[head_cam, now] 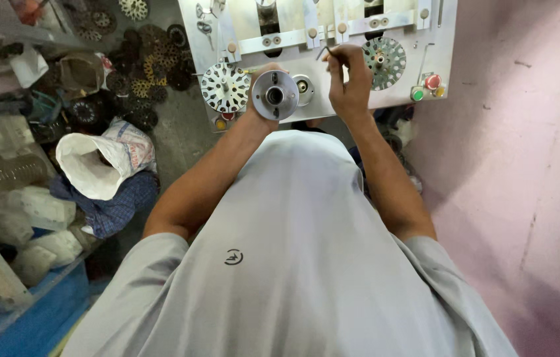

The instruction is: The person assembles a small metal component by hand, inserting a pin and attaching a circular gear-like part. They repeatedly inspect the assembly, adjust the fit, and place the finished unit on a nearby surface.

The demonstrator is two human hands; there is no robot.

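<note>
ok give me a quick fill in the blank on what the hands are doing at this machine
1. The left hand holds a round metal ____ with a hole in its centre.
2. The right hand pinches a thin ____ between its fingertips.
3. Beside the green button on the machine panel sits a ____ button.
4. On the floor at left stands an open ____ sack.

Missing words: disc; wire; red; white
</note>
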